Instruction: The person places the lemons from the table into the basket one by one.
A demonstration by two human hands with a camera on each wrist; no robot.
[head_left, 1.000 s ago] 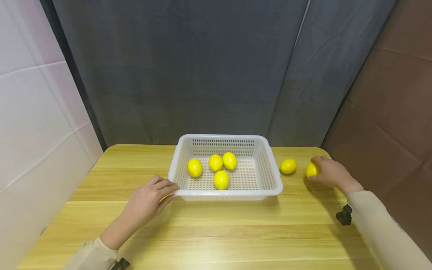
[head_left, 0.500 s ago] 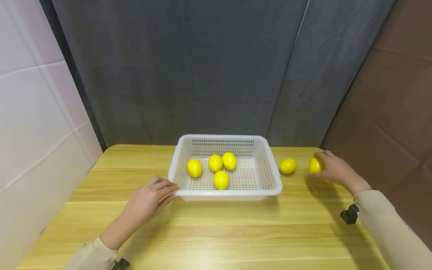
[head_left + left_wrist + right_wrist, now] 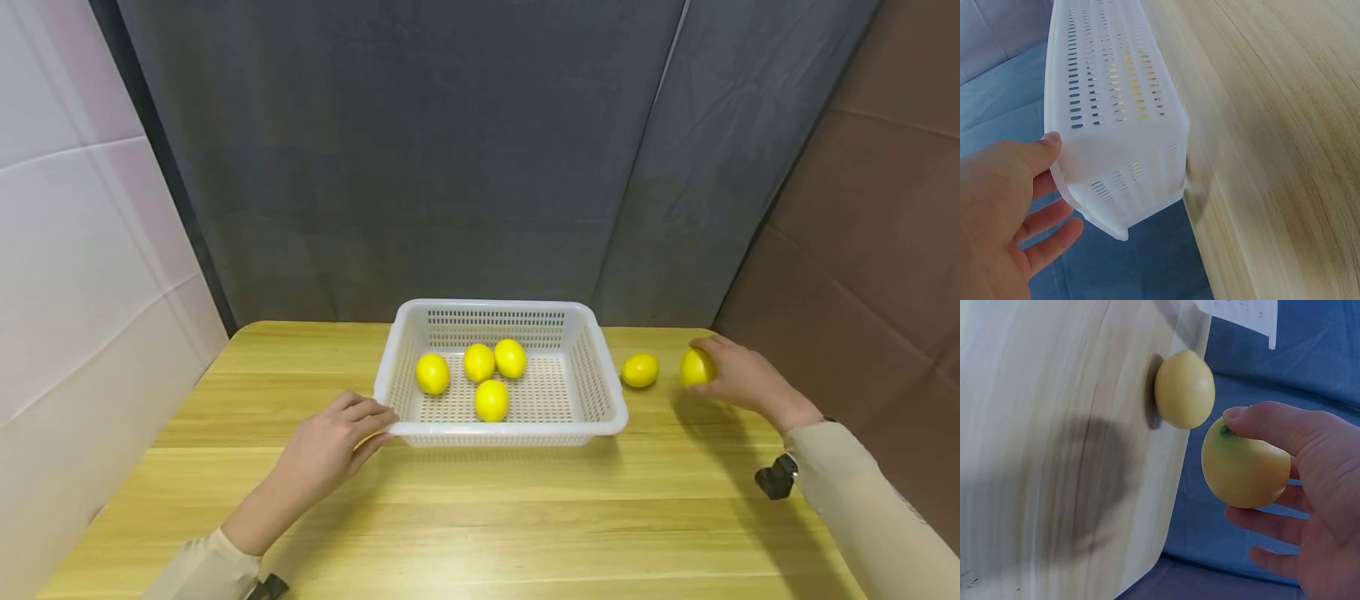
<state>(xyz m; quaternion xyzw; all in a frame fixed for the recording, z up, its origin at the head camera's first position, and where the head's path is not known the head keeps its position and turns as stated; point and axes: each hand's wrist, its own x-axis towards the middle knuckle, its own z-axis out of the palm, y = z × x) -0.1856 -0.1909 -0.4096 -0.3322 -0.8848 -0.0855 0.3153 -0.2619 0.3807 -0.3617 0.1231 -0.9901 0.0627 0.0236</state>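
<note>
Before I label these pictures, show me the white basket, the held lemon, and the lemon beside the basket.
White basket (image 3: 501, 428), head view: front rim.
Held lemon (image 3: 1244, 470), right wrist view: its uncovered side.
Lemon beside the basket (image 3: 640, 370), head view: its visible middle.

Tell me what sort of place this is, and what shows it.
Probably a makeshift recording booth: a dark backdrop stands behind the wooden table, with a creased white sheet on the left and a creased brown sheet on the right.
</note>
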